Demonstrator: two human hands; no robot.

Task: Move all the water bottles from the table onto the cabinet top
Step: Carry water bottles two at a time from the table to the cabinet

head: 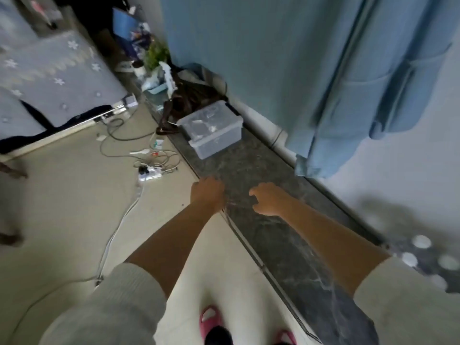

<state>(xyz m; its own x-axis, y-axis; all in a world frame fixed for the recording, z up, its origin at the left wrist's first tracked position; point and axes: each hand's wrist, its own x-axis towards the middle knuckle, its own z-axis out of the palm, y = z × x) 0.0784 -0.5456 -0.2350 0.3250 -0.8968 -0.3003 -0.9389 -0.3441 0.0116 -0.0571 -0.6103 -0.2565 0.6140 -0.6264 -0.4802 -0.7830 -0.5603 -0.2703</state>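
Both my arms reach forward over a dark marbled cabinet top (273,235) that runs along the wall. My left hand (207,194) hovers at its near edge, back to the camera. Its fingers curl loosely downward and nothing shows in them. My right hand (267,199) hangs over the stone surface, thumb out, fingers loosely bent, holding nothing. At the far right of the top stands a blurred cluster of water bottles (420,255), seen from above with pale round caps. No table is in view.
A clear lidded plastic box (211,128) sits further along the top, with dark clutter and a small plant (155,54) behind it. Blue curtains (348,78) hang at the right. Cables and a power strip (149,171) lie on the floor at the left, near a bed (49,78).
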